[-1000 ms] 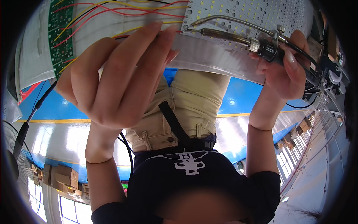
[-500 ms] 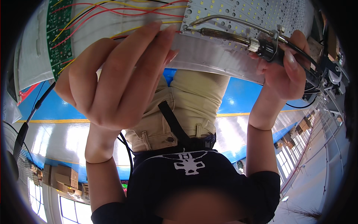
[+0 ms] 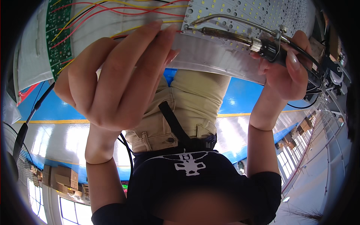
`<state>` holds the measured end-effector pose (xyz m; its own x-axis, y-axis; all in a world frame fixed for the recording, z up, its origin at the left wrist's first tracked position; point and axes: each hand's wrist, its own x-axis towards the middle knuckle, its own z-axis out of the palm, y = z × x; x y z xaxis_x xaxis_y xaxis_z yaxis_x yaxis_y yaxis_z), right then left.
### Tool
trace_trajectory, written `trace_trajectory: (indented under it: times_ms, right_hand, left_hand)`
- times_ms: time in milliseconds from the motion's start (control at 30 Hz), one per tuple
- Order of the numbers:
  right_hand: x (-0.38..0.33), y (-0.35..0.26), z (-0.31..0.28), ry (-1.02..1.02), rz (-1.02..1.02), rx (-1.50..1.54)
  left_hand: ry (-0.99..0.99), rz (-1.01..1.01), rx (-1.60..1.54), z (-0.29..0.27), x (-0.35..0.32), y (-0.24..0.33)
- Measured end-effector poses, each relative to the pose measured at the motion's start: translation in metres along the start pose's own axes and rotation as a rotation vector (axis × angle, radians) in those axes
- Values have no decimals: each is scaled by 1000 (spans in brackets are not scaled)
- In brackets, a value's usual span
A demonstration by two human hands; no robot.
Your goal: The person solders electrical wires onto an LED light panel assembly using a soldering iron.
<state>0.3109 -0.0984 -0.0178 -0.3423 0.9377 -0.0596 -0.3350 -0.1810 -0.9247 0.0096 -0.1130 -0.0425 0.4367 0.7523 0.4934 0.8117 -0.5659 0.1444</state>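
Observation:
My left hand (image 3: 112,80) is closed, thumb and fingertips pinched on a short red wire (image 3: 179,32) beside the near left corner of a white LED board (image 3: 240,10). Wrapped in my right hand (image 3: 288,77) is a soldering iron (image 3: 228,36) with a dark handle. Its tip rests at that same corner, by the wire's end. A curved metal feed tube (image 3: 232,19), clamped to the iron, ends just above the tip. Other red, yellow and black wires run from the LED board to a green circuit board (image 3: 59,41) on the left.
Both boards lie on a pale work surface (image 3: 35,56) whose near edge passes under my hands. Metal stand parts and a cable (image 3: 303,107) are at the right. A fan (image 3: 20,153) stands at the lower left, with cardboard boxes (image 3: 65,177) behind.
Almost nothing differs. My left hand has shifted very slightly to the left; the soldering iron and my right hand hold their place.

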Motion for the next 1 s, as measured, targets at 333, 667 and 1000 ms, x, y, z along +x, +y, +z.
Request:
trace_trajectory:
  times_ms: [333, 667, 1000]
  right_hand:
    - [-3, 1, -13, -46, -4, 6]
    - [-7, 3, 29, 303, -294, -5]
    - [-55, -26, 10, 600, -571, 1063]
  left_hand:
    - [8, -1, 0, 1, -1, -1]
    - [75, 12, -86, -5, -2, -4]
    - [103, 0, -255, -47, 63, -46]
